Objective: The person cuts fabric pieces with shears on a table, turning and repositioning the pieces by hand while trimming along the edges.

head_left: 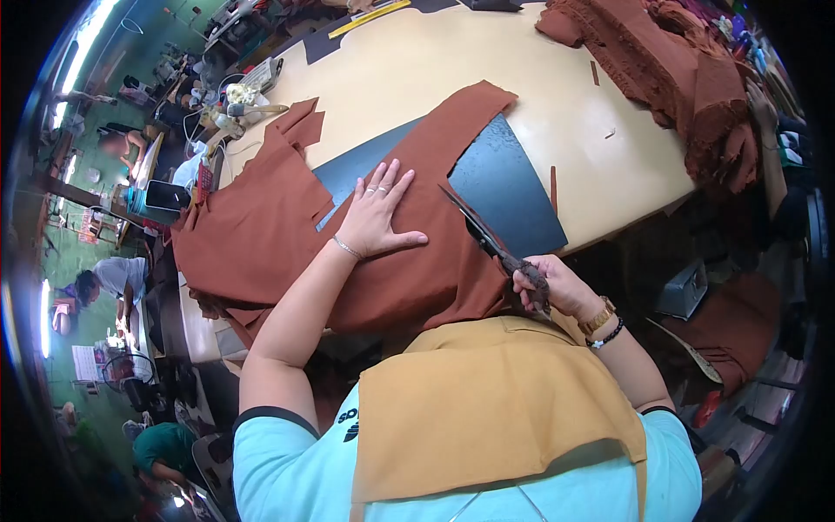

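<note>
A cream work table (pixel 391 74) fills the upper centre of the frame; a brown heap of material (pixel 639 70) lies at its upper right. A dark blue board (pixel 513 191) sits partly beneath a brown sheet (pixel 261 209) at centre left. The left hand (pixel 378 216) rests open and flat on the sheet. The right hand (pixel 557 285), right of centre, grips scissors (pixel 477 228) at the sheet's right edge.
</note>
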Tool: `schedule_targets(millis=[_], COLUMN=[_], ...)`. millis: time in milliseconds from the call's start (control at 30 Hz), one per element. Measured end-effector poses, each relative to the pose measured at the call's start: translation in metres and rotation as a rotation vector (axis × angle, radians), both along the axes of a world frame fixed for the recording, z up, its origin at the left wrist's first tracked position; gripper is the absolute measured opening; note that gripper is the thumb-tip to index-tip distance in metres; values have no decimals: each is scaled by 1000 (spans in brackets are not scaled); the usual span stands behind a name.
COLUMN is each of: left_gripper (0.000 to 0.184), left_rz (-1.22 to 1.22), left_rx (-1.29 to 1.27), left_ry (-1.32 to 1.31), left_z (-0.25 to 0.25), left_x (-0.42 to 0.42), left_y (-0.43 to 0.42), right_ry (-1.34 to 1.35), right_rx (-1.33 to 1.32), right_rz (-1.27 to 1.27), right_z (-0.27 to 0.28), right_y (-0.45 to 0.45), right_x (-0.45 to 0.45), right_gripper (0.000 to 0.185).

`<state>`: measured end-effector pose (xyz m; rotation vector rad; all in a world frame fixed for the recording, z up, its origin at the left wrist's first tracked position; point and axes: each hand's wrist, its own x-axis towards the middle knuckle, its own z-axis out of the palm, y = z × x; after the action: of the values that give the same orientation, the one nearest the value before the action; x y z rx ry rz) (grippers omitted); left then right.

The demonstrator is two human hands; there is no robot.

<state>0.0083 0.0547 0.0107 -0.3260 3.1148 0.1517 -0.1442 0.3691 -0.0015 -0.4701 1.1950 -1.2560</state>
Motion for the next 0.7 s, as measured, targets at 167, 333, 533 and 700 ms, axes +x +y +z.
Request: schedule_targets(millis=[167,333,533,700], left_gripper=[113,112,114,109], left_rz=[5,81,101,166], left_rx=[6,0,-25,-5], left_ry=[-4,4,38,29], left_z=[2,0,-3,-3], left_x=[2,6,8,12], left_y=[13,20,33,48], right_ry=[-20,-23,-22,-45], right_rx=[-11,-17,-7,-21], right_rz=[-46,-35,-40,-70], right_z=[4,4,7,0], right_y=[-3,1,-3,-1], right_x=[3,5,5,7], right_gripper=[28,28,26,26])
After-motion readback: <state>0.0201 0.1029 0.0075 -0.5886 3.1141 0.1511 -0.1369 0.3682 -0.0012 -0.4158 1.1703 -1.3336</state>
